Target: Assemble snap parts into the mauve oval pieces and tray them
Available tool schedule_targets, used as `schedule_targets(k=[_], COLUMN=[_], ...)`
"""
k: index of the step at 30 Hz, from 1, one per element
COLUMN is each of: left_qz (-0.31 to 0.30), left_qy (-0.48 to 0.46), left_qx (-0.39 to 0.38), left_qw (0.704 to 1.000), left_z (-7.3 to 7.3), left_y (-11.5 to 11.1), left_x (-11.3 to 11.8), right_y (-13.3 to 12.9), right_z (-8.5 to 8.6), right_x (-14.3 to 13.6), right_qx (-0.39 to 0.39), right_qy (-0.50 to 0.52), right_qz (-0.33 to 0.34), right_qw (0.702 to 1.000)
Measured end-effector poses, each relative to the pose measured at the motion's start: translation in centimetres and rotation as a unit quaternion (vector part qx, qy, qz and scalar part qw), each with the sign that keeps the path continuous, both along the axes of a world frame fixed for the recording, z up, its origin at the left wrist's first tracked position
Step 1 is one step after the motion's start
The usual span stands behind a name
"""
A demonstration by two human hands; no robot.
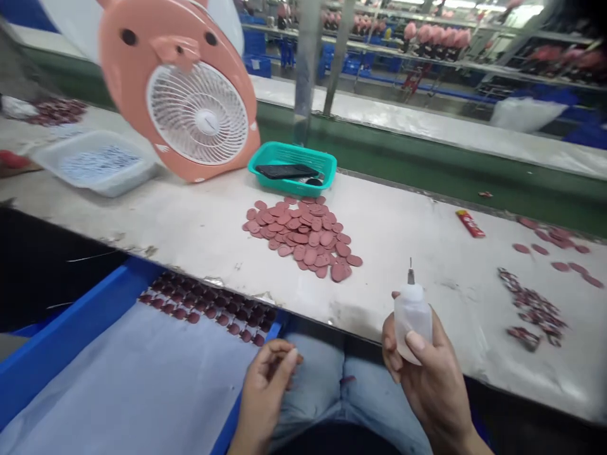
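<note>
My right hand (pixel 427 373) is wrapped round a translucent white squeeze bottle (pixel 413 319), which stands upright with a thin metal needle tip pointing up. Above my lap, near the table edge, my left hand (pixel 271 379) is closed with thumb and fingers together. Whatever lies between those fingertips is too small or hidden to make out. On the table in front of both hands spreads a pile of flat, dull-red oval pieces (pixel 308 237). Below the table to the left, rows of dark red pieces (pixel 203 306) lie on a white sheet (pixel 142 373) inside a blue bin (pixel 80 325).
A pig-shaped fan (pixel 203 120) stands behind a turquoise basket (pixel 294 186) with a black phone (pixel 287 171). To the left sits a white tray (pixel 114 183). At right are a red wrapper (pixel 470 224), loose red ovals (pixel 559 237) and small shiny pieces (pixel 535 309).
</note>
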State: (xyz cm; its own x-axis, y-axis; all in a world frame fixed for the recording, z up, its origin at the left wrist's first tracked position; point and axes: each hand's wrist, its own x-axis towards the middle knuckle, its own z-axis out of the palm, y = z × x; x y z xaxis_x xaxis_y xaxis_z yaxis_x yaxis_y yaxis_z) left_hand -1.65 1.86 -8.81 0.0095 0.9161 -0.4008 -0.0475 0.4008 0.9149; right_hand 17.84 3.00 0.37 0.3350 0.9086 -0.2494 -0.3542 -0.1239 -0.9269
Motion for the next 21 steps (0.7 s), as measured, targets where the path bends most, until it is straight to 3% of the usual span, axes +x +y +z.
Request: schedule_targets(k=[2,4,9,12,14,17,19,21], left_qz=[-0.072,-0.174,-0.399,-0.475,-0.509,-0.535,-0.534,-0.516], left_qy=[0.089,0.162,0.296,0.345,0.357,0.349,0.327,0.287], left_qx=[0.054,0.120,0.240,0.263,0.268,0.258,0.237,0.210], left_qw=[0.992,0.964,0.834,0.765,0.736,0.725,0.743,0.780], left_z=[-1.5,-2.5,-3.8,-4.8,-5.4,-6.0,-5.6,-4.5], left_y=[0.5,1.2,2.6,3.0,3.1,3.0,2.9,2.8], left_x=[-0.5,0.2,5.0,7.2,8.1,8.9,8.9,8.6], right_y=[-0.2,-0.7,-1.7,-1.9,-1.9,-1.8,-1.8,-1.8], right_z=[0.0,-0.1,-0.1,-0.1,-0.2,-0.7,-1.2,-1.7], right_x=[1.0,1.8,2.1,2.1,2.3,2.8,3.2,3.5], right_qx=[0.021,0.039,0.044,0.036,0.038,0.039,0.040,0.040], right_qy=[-0.008,-0.006,0.008,0.018,0.021,0.025,0.022,0.011], right_qz=[-0.020,-0.019,-0.003,0.000,0.004,0.010,0.015,0.019], right_qw=[1.000,0.999,0.999,0.999,0.999,0.999,0.999,0.999])
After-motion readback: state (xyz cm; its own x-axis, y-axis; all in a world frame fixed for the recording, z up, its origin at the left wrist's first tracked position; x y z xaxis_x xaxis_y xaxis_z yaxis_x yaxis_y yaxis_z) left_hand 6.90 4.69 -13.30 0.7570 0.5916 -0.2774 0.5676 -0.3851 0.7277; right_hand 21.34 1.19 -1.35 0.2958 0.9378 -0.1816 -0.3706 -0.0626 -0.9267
